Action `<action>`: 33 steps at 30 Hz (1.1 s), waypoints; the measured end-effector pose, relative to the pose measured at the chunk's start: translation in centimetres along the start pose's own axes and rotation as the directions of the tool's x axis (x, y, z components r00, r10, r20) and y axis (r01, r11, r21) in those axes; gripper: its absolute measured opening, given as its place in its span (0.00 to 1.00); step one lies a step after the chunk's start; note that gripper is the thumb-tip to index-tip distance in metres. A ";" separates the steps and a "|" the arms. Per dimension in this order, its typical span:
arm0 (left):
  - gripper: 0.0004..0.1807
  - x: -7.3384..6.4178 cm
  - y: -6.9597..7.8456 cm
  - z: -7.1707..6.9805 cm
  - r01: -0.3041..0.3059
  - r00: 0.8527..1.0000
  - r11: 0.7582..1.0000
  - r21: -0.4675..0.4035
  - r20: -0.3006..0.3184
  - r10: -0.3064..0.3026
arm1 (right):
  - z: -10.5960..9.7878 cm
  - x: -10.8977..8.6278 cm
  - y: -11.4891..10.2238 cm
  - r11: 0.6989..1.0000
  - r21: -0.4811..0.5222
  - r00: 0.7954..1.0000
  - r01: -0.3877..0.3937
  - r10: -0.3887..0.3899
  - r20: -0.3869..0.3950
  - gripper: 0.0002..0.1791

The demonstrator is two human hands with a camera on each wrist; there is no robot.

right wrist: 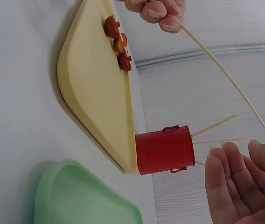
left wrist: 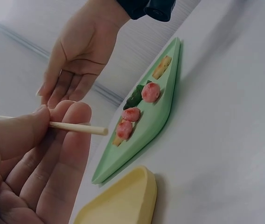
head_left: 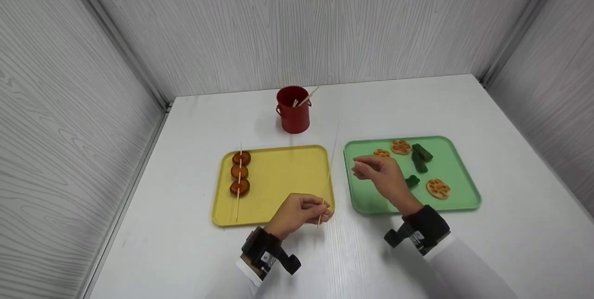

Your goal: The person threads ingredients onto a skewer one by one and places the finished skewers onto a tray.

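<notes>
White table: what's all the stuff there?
Round bucket: 1, red, back
Thin wooden sticks: 3+, pale, bucket
Rectangular left tray: 1, yellow, front
Skewered discs: 3, brown, left tray
Rectangular right tray: 1, green, front
Spotted slices: 3+, golden, right tray
Chunky pieces: 3+, green, right tray
Balls: 3+, pink, right tray
Held stick: 1, pale, left hand
Left hand: 1, pinching stick
Right hand: 1, above right tray
Wristbands: 2, black, wrists
Sleeves: 2, white, arms
</notes>
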State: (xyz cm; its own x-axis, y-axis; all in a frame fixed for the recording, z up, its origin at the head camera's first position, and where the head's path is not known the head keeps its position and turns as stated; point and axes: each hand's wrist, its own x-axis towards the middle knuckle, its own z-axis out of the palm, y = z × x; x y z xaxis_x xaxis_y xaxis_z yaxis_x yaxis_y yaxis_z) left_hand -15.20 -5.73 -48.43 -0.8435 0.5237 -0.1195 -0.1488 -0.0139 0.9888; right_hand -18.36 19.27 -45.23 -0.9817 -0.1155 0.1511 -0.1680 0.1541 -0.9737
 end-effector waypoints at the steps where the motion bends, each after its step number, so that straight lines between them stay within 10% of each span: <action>1: 0.14 -0.1 0.0 -0.1 0.002 1.000 1.000 -0.001 -0.007 -0.002 | -0.2 0.0 0.1 1.000 -0.001 1.000 -0.007 0.007 -0.007 0.15; 12: 0.14 -0.5 -0.3 -1.0 -0.009 1.000 1.000 -0.023 -0.025 0.008 | -3.2 0.1 2.2 0.976 -0.197 0.980 -0.090 0.052 -0.193 0.16; 20: 0.14 -0.8 -0.4 -1.4 -0.006 0.999 1.000 -0.022 -0.040 0.005 | -4.6 0.4 4.6 0.856 -0.512 0.967 -0.075 -0.063 -0.248 0.13; 33: 0.16 -1.0 -0.8 -1.7 0.018 0.999 1.000 -0.011 -0.034 -0.018 | -4.9 0.1 5.8 0.704 -0.708 0.990 -0.057 -0.054 -0.133 0.19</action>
State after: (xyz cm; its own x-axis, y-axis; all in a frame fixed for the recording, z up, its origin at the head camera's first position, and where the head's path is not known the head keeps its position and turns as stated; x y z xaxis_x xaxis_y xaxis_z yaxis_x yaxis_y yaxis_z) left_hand -15.12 -7.65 -49.28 -0.8576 0.4948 -0.1405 -0.1695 -0.0139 0.9854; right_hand -19.85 24.99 -50.00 -0.9744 0.0083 0.2248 -0.1254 0.8098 -0.5732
